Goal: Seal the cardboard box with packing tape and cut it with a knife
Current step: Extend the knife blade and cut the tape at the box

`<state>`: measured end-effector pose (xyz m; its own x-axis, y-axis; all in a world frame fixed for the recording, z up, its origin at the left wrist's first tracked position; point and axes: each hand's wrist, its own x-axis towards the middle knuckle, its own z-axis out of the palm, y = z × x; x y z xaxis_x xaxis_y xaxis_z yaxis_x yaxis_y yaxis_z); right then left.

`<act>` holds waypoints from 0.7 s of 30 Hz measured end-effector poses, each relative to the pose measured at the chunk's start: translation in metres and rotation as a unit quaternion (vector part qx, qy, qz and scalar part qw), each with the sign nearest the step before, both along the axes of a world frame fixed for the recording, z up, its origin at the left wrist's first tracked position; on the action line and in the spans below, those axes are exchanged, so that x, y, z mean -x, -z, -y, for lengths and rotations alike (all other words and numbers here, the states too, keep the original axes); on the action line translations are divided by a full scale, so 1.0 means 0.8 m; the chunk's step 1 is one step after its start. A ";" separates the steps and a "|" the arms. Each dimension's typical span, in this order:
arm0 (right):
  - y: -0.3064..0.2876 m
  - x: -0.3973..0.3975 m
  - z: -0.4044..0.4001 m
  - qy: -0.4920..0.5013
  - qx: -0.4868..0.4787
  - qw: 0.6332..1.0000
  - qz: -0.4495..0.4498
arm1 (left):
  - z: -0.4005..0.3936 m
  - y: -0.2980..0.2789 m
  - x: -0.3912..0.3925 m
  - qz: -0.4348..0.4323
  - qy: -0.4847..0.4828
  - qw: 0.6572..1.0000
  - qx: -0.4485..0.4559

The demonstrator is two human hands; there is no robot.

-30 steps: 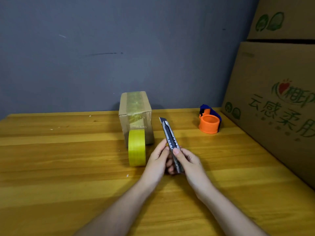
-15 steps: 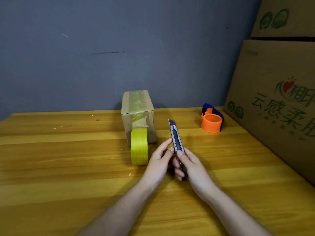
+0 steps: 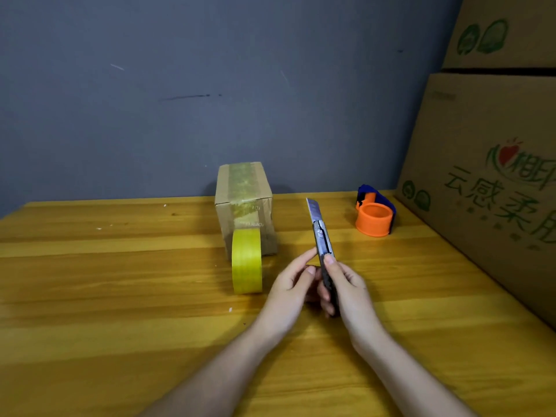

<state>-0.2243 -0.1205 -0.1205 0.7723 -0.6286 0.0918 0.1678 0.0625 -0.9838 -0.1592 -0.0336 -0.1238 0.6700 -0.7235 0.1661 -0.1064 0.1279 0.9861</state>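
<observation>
Both hands grip the grey snap-blade utility knife (image 3: 322, 248): right hand (image 3: 346, 291) wrapped around its handle, left hand (image 3: 290, 288) pinching its side. The blade points away, beside the taped brown cardboard box (image 3: 245, 203) and upright yellow tape roll (image 3: 246, 261).

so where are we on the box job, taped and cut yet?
Taped: strip runs over the small box top and front, still joined to the standing tape roll. In hand: right hand grips the knife, blade out; left hand steadies it. Left: cutting the tape.

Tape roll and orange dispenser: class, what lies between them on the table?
In the head view, the knife, held up by both hands, stands between the tape roll and the orange dispenser; the table beneath is bare.
</observation>
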 end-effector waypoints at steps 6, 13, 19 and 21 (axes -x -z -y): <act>-0.007 0.001 -0.003 -0.026 0.008 0.999 0.042 | -0.016 -0.013 0.008 0.205 -0.081 0.969 -0.107; -0.030 -0.003 -0.012 -0.048 0.008 0.999 0.018 | -0.087 -0.070 -0.024 0.300 -0.181 0.935 -0.060; -0.052 -0.016 -0.028 -0.072 0.039 0.997 0.006 | -0.109 -0.070 -0.091 0.106 -0.272 0.954 -0.075; -0.057 -0.020 -0.033 -0.072 0.041 0.997 0.004 | -0.109 -0.072 -0.097 0.049 -0.216 0.967 -0.125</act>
